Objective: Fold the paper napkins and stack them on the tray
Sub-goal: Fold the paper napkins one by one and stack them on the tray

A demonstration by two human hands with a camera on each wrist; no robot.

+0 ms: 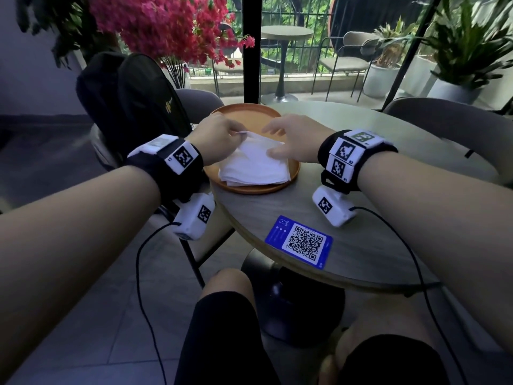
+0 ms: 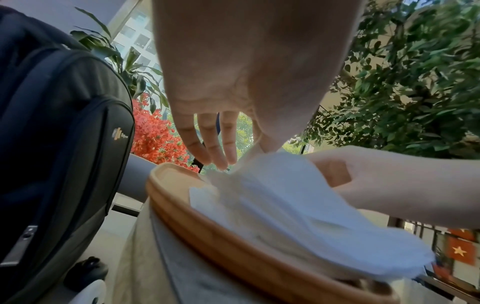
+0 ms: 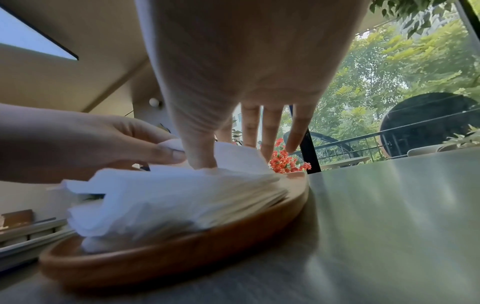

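Several thin, limp napkins [image 1: 254,166] on tray [image 1: 251,189]: left hand [image 1: 219,140] grip pinches top-sheet corner, right hand [image 1: 294,141] presses flat, fingers straight; tears easily.

Daylight came from the window behind the table [image 1: 347,195], leaving the indoor foreground dim and bluish. The table top showed soft glare in the right wrist view. Wide-angle bending stretched the edges. Both wrist views were motion-blurred, especially the napkins [image 3: 168,201].

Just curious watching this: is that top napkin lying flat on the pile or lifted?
Partly lifted. The left hand pinches the top napkin's far corner up; the right hand rests on it over the stack.
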